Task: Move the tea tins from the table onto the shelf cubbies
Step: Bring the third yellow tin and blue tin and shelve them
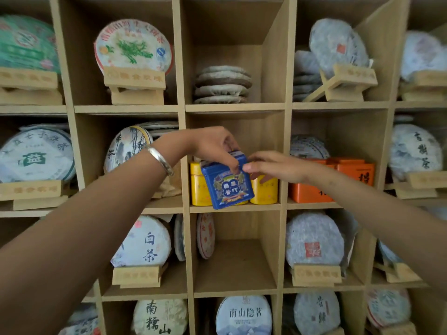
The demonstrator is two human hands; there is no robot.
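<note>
A blue square tea tin (227, 184) with a white-and-gold label hangs tilted at the front edge of the middle cubby (235, 206). My left hand (215, 145), with a silver bangle on its wrist, grips the tin's lid from above. My right hand (273, 166) reaches in from the right, and its fingertips touch the tin's upper right corner. Behind the blue tin, two yellow tins (263, 189) stand in the same cubby, partly hidden by the tin and my hands.
Orange tea boxes (331, 180) fill the cubby to the right. Wrapped round tea cakes on wooden stands (134, 54) occupy most other cubbies. A flat stack of cakes (222, 84) lies in the cubby above. The cubby below (235, 267) holds only one cake at its left wall.
</note>
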